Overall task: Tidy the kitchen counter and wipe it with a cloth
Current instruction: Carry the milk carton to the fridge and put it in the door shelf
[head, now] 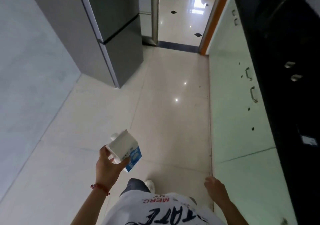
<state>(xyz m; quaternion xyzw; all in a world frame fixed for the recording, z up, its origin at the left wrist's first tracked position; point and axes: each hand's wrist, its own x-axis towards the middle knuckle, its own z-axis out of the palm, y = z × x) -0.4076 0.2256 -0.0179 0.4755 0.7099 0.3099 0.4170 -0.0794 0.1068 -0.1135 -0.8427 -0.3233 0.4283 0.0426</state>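
Now the tall grey fridge (110, 34) stands ahead, to the left, and the black counter (285, 86) runs along the right. The left hand (108, 165) is nearer the fridge; its grip holds the tilted milk carton (125, 149), spout pointing that way. The right hand (214, 185) hangs loose, holding nothing.

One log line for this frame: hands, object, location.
left hand: holds carton | right hand: free, holds nothing | fridge: ahead left, doors closed | counter: at right

The single head-worn view looks steeply down and forward along the tiled floor (173, 89), toward a doorway (180, 13), wide-angled.
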